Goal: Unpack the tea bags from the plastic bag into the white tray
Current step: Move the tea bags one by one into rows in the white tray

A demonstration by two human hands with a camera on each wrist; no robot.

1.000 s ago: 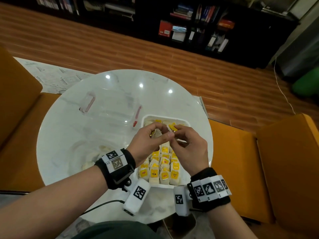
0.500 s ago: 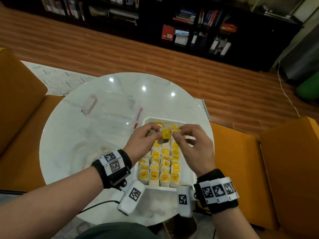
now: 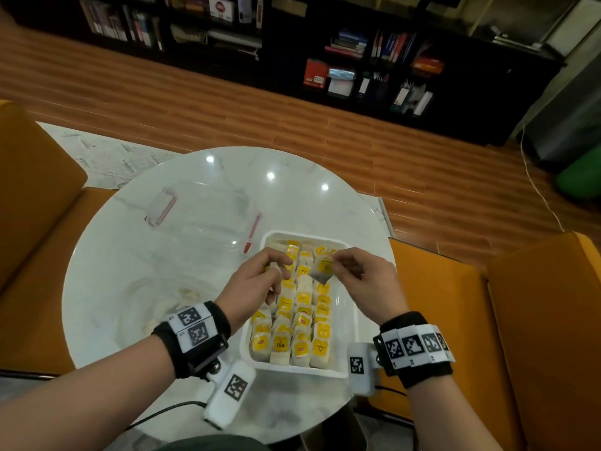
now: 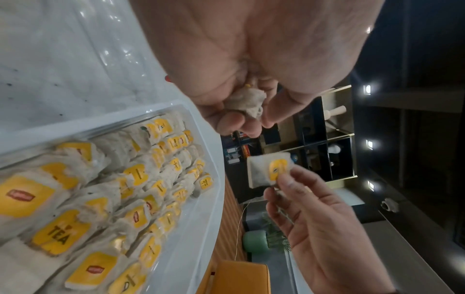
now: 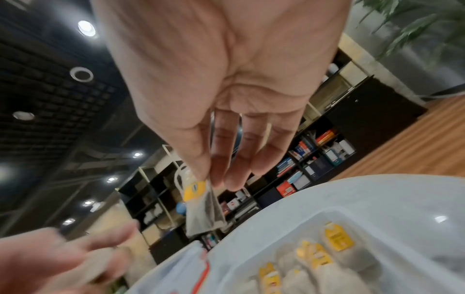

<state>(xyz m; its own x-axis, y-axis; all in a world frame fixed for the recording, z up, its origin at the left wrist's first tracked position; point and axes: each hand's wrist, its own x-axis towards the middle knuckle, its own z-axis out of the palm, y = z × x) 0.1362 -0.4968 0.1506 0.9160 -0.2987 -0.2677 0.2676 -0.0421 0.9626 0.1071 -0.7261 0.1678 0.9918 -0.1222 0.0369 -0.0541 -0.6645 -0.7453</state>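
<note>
The white tray [image 3: 350, 320] on the round table holds several rows of tea bags [image 3: 302, 320] with yellow tags. Above its far end my right hand [image 3: 361, 281] pinches one tea bag [image 3: 323, 270] by its yellow tag, so the bag hangs free [image 5: 203, 210]. My left hand [image 3: 257, 281] hovers just left of it, fingers curled round another crumpled tea bag [image 4: 247, 101]. The clear plastic bag [image 3: 201, 209] with a red zip lies flat on the table beyond the left hand.
The round white marble table [image 3: 130, 288] is ringed by orange seats [image 3: 455, 320]. A dark bookshelf [image 3: 357, 60] stands across the wooden floor. A cable [image 3: 169, 411] runs over the near table edge.
The two hands, joined over one tea bag before, have drawn apart. The right hand now holds a tea bag alone and the left has pulled back to the left.
</note>
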